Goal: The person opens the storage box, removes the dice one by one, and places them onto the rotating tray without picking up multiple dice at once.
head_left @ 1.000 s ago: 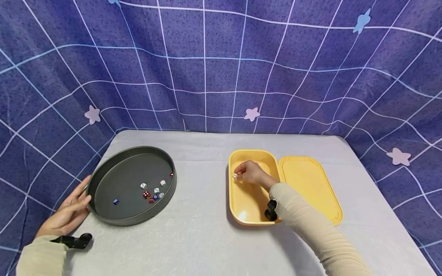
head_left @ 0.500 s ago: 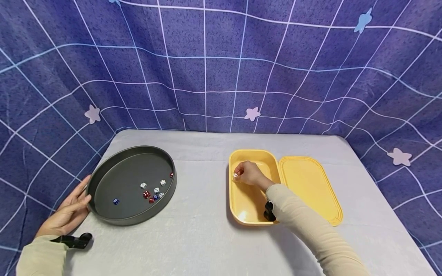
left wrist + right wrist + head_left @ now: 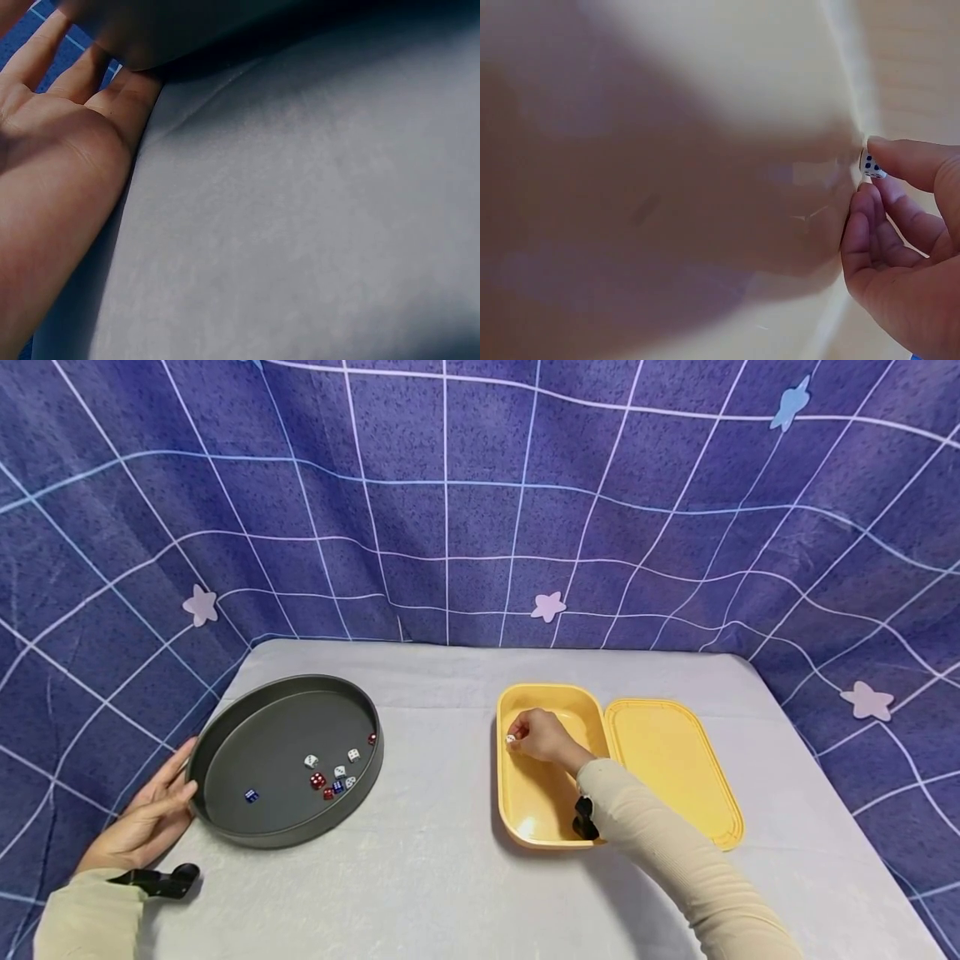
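Inside the yellow plastic box (image 3: 525,810), my right hand (image 3: 545,737) pinches a white die (image 3: 511,739) near the left wall. In the right wrist view, dark pips show on the white die (image 3: 871,164) between thumb and fingers. A round dark grey pan (image 3: 277,722) stands at the table's left, its rim gripped by my left hand (image 3: 146,822). The thumb lies at the rim and the other fingers against the outer side. Several dice lie in the pan: white dice (image 3: 353,755), red dice (image 3: 318,781) and blue dice (image 3: 251,795).
A flat yellow lid (image 3: 667,760) lies right beside the box. Pale cloth covers the table (image 3: 420,860). Behind it hangs a blue-purple curtain (image 3: 480,518) with a grid pattern and stars.
The white die has turned slightly between the right fingers, its visible face differing from before. Both hands, the pan and the box stay in place.
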{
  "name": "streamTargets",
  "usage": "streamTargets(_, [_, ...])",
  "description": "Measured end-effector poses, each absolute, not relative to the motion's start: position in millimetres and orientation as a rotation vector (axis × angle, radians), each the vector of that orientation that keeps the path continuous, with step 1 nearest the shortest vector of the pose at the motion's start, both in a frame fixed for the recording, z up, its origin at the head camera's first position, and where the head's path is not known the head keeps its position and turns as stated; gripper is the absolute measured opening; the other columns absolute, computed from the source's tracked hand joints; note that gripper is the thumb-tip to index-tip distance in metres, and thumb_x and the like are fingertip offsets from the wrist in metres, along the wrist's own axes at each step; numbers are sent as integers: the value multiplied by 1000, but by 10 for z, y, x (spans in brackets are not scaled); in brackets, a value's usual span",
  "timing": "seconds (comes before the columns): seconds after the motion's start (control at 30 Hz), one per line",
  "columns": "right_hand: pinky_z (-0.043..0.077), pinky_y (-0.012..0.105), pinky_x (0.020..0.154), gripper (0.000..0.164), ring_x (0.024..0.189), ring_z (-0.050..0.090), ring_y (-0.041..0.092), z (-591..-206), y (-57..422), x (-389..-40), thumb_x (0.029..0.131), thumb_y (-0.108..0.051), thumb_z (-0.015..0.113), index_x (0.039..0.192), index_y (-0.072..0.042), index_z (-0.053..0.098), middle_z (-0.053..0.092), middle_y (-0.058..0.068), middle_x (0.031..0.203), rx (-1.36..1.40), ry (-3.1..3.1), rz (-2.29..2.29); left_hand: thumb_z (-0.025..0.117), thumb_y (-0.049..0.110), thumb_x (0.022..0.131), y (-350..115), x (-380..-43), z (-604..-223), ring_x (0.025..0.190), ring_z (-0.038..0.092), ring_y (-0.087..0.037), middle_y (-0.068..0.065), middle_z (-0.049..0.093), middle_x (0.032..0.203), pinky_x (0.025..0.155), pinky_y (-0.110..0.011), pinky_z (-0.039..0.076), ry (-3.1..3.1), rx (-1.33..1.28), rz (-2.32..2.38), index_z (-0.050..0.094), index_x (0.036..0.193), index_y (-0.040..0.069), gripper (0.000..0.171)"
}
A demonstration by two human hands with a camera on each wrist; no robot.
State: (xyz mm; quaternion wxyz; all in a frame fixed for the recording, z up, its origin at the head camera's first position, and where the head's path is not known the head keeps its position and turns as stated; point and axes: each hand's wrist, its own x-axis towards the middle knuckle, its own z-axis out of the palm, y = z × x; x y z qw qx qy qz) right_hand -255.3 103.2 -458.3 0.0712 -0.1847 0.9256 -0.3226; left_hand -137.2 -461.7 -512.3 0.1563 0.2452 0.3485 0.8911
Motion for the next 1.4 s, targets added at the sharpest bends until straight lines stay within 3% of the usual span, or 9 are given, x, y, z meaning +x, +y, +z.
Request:
streamTargets(0.4, [44, 23, 62, 7, 61, 53, 8, -4491, 1102, -2586, 78, -9, 76, 78, -4, 71, 65, -1, 67, -554, 2799, -947, 13, -16, 96, -4616, -1382, -5127, 142, 26, -8, 6, 20, 159, 110, -30, 34, 927, 704, 2564, -13, 152, 20, 72])
streamTargets(0.8, [45, 27, 64, 8, 64, 56, 11, -3918, 1027, -2603, 80, -13, 74, 80, -6, 71, 67, 1, 70, -598, 2887, -972, 13, -17, 96, -4622, -1377, -5127, 142, 26, -9, 5, 20, 159, 109, -31, 34, 950, 697, 2558, -11, 153, 21, 72])
streamTargets(1.07, [45, 22, 65, 10, 65, 56, 8, -3644, 555, -2479, 82, -15, 72, 83, -6, 73, 67, 1, 72, -744, 2859, -1090, 14, -16, 97, -4632, -1383, -5131, 142, 25, -8, 5, 19, 159, 109, -29, 34, 990, 703, 2545, -13, 152, 20, 72])
streamTargets(1.4, [47, 15, 63, 9, 65, 58, 6, -3612, -239, -2262, 83, -15, 74, 86, -7, 73, 69, 1, 77, -763, 2712, -1333, 13, -16, 96, -4628, -1386, -5131, 142, 26, -10, 3, 20, 159, 109, -30, 34, 957, 713, 2557, -13, 152, 19, 72])
